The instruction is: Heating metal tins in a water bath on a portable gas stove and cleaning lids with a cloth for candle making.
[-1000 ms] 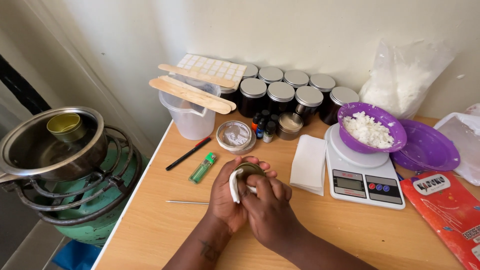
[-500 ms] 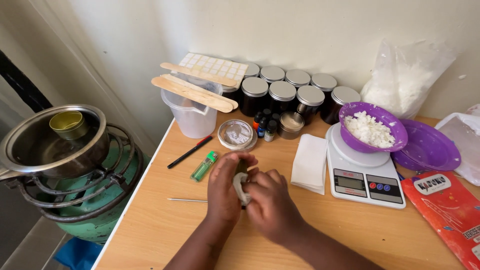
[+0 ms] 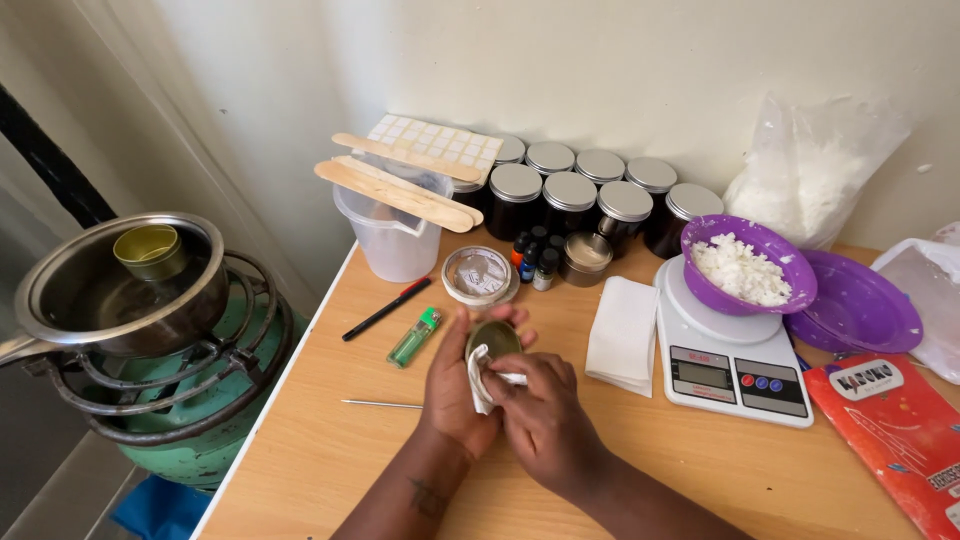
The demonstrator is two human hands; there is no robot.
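Both hands meet low over the desk (image 3: 300, 450). Left hand (image 3: 455, 390) cups a small round tin (image 3: 493, 338), fingers curled around it. Right hand (image 3: 545, 415) pinches a white cloth (image 3: 480, 378) against the tin, beside a green lighter (image 3: 414, 337).

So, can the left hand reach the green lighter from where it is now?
Probably yes. The green lighter lies on bare table just beside the left hand, nothing between them, but that hand holds a small tin.
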